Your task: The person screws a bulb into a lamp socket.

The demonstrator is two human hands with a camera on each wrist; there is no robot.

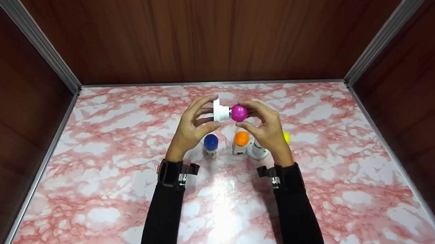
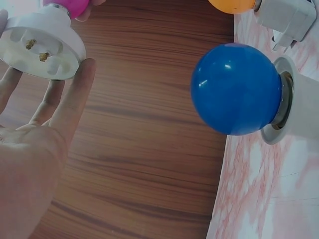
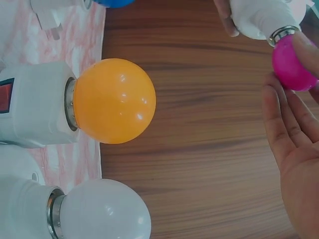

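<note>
My left hand [image 1: 191, 128] holds a white round-based lamp holder [image 1: 221, 113] sideways above the table, fingers and thumb at the rim of its base. Two brass screws show on the base's underside in the left wrist view. A magenta light bulb [image 1: 238, 113] sits at the holder's mouth, a strip of its metal cap visible. My right hand [image 1: 267, 126] pinches that bulb between thumb and fingers. Below the hands stand a blue bulb [image 2: 237, 89] in a white holder [image 2: 304, 107] and an orange bulb [image 3: 114, 101] in a white switched socket [image 3: 40, 104].
Near the right hand, a white bulb [image 3: 105, 209] stands in a round-based holder [image 1: 257, 152]. A yellow bulb [image 1: 287, 137] is partly hidden behind the right hand. Dark wood panels [image 1: 214, 37] with metal edging enclose the marbled red-and-white table [image 1: 110, 189].
</note>
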